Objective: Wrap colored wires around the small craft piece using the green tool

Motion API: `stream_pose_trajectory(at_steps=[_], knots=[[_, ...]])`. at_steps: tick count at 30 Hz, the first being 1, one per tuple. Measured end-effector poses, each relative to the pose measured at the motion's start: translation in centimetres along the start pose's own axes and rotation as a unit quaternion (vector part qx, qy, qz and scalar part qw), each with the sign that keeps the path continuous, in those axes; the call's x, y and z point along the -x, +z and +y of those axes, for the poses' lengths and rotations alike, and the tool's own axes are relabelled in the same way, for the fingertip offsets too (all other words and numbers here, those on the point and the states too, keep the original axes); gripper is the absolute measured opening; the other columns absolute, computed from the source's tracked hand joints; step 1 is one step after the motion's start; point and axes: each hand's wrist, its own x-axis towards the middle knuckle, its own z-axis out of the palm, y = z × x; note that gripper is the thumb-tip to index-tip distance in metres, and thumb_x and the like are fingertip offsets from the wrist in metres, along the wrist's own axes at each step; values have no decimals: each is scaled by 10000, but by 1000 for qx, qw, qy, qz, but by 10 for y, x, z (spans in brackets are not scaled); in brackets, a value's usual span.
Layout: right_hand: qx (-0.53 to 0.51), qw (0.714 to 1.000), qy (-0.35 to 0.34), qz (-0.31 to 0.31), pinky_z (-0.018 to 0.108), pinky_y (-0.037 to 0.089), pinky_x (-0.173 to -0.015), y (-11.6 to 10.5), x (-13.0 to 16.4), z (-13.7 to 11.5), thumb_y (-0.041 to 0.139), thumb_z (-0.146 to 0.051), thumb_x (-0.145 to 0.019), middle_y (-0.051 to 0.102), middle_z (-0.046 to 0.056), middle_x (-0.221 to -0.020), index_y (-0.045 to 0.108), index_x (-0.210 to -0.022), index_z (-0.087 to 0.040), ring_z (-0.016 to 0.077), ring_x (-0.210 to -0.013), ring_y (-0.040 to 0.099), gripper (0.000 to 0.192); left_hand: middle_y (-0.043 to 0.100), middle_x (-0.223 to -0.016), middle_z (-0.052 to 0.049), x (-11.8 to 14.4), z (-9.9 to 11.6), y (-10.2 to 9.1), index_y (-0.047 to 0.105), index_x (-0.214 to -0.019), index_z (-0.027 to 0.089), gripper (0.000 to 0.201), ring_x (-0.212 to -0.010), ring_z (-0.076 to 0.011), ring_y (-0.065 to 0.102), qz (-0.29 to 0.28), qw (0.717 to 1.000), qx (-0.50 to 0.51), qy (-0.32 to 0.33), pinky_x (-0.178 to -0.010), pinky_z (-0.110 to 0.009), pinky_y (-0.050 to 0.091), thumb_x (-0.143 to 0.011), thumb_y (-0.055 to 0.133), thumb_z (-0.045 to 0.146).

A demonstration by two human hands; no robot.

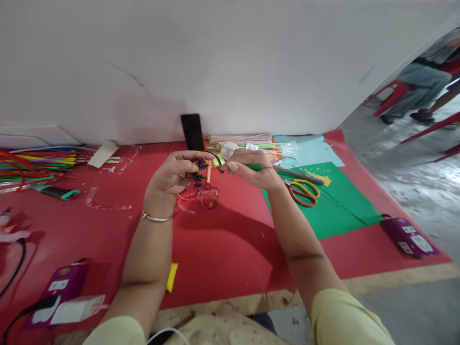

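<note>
- A red mat [223,249] covers the floor across the frame; a green paper sheet [338,206] lies at centre right with scissors [304,190] on it.
- Left hand [178,172], centre frame, pinches a tangle of coloured wire [201,184], partly shaped, its loops trailing loose below.
- Right hand [251,170] is closed around a green-handled tool [276,168], its tip near the tangle.
- Pipe cleaners [39,163] are heaped at upper left.

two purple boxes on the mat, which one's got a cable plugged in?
The purple box at the near left, by the left elbow: a black cable runs into it. The other purple box, far right, shows none.
</note>
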Motion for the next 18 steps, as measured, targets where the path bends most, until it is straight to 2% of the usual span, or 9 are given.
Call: stream_pose_trajectory(at_steps=[2, 5, 8, 12, 15, 18], knots=[[-70, 995, 61, 27, 343, 576, -738, 10, 1, 10, 706, -654, -1056, 757, 40, -736, 833, -766, -240, 177, -720, 690, 521, 793, -710, -76, 1, -2, 8, 929, -954, 133, 354, -516, -104, 616, 24, 999, -4, 28, -479, -201, 445, -604, 876, 122], [-210, 962, 161, 67, 289, 504, -595, 33, 0, 24, 706, -771, -993, 726, 26, -737, 840, -863, -224, 149, -641, 613, 578, 844, -846, -71, 0, -9, 22, 936, -1002, 201, 387, -758, -163, 773, 67, 992, -9, 102, -688, -238, 611, -626, 986, 127], [-267, 940, 185, 104, 242, 427, -518, 51, -4, 29, 727, -831, -931, 724, 25, -818, 801, -853, -233, 127, -646, 542, 608, 811, -837, -2, -4, -16, 29, 929, -1061, 266, 462, -803, -148, 751, 115, 976, -57, 176, -741, -245, 630, -635, 1020, 111], [-240, 946, 181, 119, 223, 442, -483, 53, -6, 25, 760, -822, -910, 794, 61, -978, 825, -943, -238, 136, -719, 645, 589, 746, -769, 35, -9, -18, 29, 912, -1085, 257, 499, -777, -132, 706, 181, 957, -88, 210, -722, -234, 607, -631, 1028, 86], [-248, 941, 196, 122, 227, 537, -511, 49, -7, 26, 759, -807, -922, 800, 70, -959, 839, -999, -224, 167, -772, 740, 593, 727, -739, 42, -10, -17, 27, 908, -1068, 244, 476, -751, -119, 697, 167, 963, -80, 196, -715, -224, 590, -634, 1020, 84], [-283, 927, 197, 145, 275, 672, -653, 49, -8, 30, 802, -803, -886, 804, 68, -971, 836, -973, -220, 199, -888, 795, 591, 772, -806, 11, -11, -17, 26, 909, -993, 231, 362, -749, -118, 689, 157, 962, -85, 207, -677, -222, 564, -655, 1019, 161]])
